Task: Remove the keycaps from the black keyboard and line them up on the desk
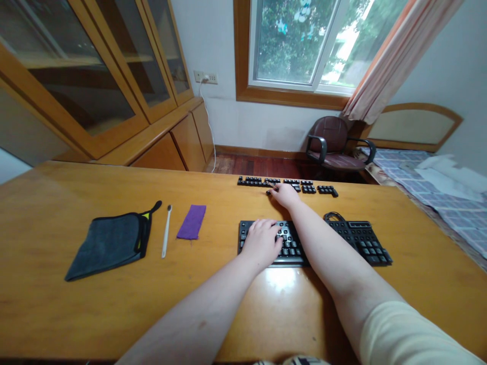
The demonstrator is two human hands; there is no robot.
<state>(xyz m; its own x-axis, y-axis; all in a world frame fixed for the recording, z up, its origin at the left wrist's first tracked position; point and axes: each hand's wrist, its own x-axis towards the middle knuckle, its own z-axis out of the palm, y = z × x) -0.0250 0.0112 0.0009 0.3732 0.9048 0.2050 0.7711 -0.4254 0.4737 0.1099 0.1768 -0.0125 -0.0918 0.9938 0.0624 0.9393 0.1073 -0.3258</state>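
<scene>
A black keyboard [292, 258] lies on the wooden desk, with some of its key spots bare of caps. My left hand [262, 241] rests flat over its left part, fingers stretched out on the keys. Beyond the keyboard my right hand [284, 194] reaches to the far side of the desk, its fingertips pinched on a small black keycap [268, 192] at the desk surface. Just past those fingers, loose keycaps [253, 181] are laid out in rows along the far edge. My right forearm hides part of the keyboard's middle.
Left of the keyboard lie a purple cloth [192, 222], a white toothbrush [166, 233] and a dark grey cloth [108, 241] with a black strap. The keyboard's coiled cable [334, 216] sits behind its right part. An office chair [331, 139] stands beyond the desk.
</scene>
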